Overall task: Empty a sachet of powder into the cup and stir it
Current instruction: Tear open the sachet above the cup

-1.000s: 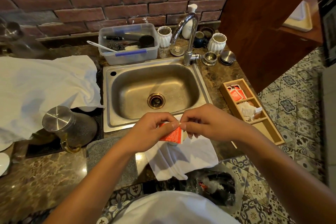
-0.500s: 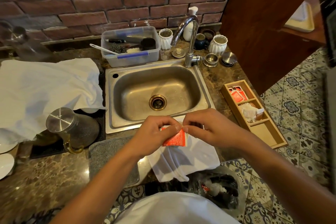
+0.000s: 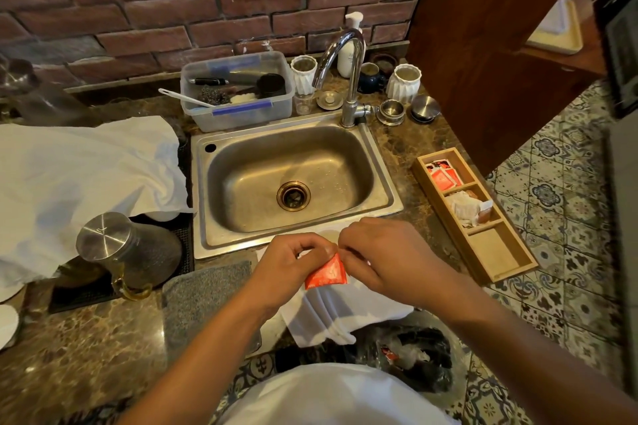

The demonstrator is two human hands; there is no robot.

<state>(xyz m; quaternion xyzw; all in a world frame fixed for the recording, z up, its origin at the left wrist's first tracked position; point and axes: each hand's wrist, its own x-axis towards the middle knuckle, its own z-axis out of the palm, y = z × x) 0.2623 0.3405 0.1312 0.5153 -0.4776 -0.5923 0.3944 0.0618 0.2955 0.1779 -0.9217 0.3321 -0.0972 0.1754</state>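
A small red sachet point(image 3: 327, 273) hangs between my two hands, just in front of the sink's near rim. My left hand point(image 3: 291, 264) pinches its top left corner and my right hand point(image 3: 386, 259) pinches the top right beside it, fingertips almost touching. The sachet's lower part dangles over a white cloth point(image 3: 340, 316) at the counter edge. More red sachets point(image 3: 442, 176) lie in the far compartment of a wooden tray point(image 3: 497, 252) on the right. White ribbed cups point(image 3: 403, 82) stand behind the tap; which cup the task means I cannot tell.
A steel sink point(image 3: 293, 183) with a tap point(image 3: 348, 79) fills the middle. A clear plastic box point(image 3: 238, 93) of utensils sits behind it. On the left are a large white cloth point(image 3: 76, 179), a lidded glass jug point(image 3: 124, 252) and a grey mat point(image 3: 207, 300). A bin bag point(image 3: 417, 359) sits below.
Both hands have kept hold of the sachet's top edge and drawn closer together. The sachet now hangs tilted, its top bunched between the fingertips.
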